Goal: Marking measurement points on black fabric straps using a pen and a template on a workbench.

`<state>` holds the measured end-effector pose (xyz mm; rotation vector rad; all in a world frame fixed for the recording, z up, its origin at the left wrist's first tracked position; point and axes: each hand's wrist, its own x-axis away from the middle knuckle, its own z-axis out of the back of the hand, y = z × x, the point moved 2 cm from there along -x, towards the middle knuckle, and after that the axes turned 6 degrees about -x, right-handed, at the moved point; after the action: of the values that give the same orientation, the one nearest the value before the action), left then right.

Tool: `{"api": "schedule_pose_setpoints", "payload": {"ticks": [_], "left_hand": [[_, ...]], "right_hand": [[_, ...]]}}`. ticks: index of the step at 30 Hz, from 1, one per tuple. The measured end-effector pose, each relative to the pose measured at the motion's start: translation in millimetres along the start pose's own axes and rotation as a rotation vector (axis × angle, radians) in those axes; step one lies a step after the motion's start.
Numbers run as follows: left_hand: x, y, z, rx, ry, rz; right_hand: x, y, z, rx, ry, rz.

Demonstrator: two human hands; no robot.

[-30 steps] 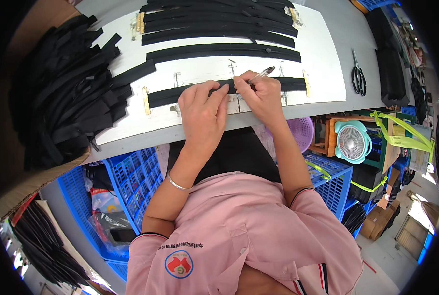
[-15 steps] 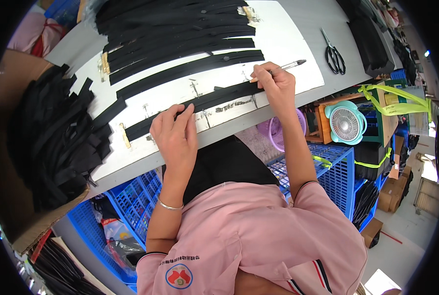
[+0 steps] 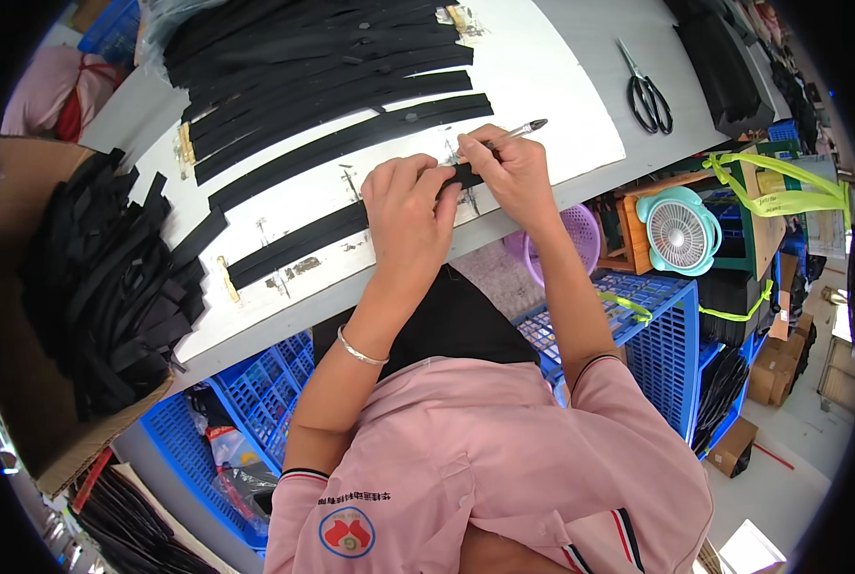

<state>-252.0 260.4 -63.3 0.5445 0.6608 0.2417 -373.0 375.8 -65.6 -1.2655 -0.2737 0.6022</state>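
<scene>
I am pressing my left hand [image 3: 410,206] flat on the black strip [image 3: 298,239] lying along the white tabletop [image 3: 561,86] while my right hand [image 3: 509,167] is clamping a pen [image 3: 513,132]; the strip seems light, limp, best pinned near the marking spot.

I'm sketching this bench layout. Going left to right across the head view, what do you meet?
Cardboard box of black strips → black strip under the hands → left hand → right hand holding a pen → scissors → small teal fan.
</scene>
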Motion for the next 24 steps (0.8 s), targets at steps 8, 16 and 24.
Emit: {"api": "schedule_pose_setpoints", "payload": {"ticks": [8,16,24], "left_hand": [[0.3,1.1,-3.8,-0.019,0.016,0.026],[2.2,1.1,-4.4,-0.034,0.011,0.048],[0.4,-1.4,-3.7,-0.004,0.052,0.038]], "right_hand": [[0.8,-8.2,-0.9,0.143,-0.024,0.031],[7.8,-0.9,4.7,0.081,-0.025,0.049],[4.6,-7.4,2.2,0.2,-0.055,0.191]]}}
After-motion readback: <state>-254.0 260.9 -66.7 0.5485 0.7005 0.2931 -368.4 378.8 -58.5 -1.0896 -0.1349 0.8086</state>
